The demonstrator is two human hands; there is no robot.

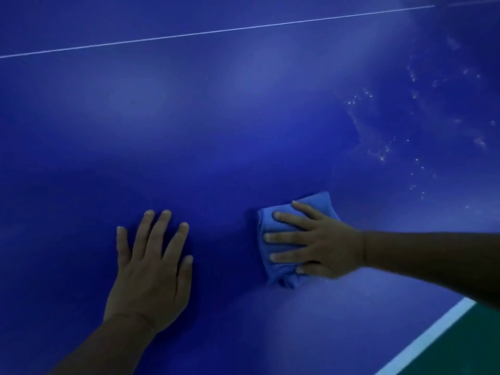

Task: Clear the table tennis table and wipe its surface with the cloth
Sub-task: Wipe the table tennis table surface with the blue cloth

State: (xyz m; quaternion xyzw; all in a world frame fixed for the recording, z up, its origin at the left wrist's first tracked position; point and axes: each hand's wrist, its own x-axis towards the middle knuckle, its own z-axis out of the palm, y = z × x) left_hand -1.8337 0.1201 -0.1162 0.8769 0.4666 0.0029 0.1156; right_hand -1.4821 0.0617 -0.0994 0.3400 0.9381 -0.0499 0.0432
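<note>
Both hands are down on the table tennis table (243,117) in the head view. The left hand (151,269) lies flat, palm down, with its fingers straight and slightly spread, pointing away from the person; it holds nothing and rests on the bare blue top. The right hand (313,242) reaches in from the right side, its forearm running off the right edge, and presses down on the cloth (273,220) with straight, spread fingers that point to the left.

That cloth is a soft blue fabric, bunched into a rough, crumpled pad with folds showing at its near end. Its long axis runs roughly away from the person, across the fingers lying on it. It sits on the table to the right of the left hand, apart from it.

The table top is a smooth, matte, deep blue sheet. A thin white line (216,31) crosses it at the far side, rising to the right. A broad white edge stripe (433,331) runs diagonally at the lower right, with green floor (470,347) beyond it. Pale specks and smears (384,150) are scattered over the surface on the right, beyond the cloth.
</note>
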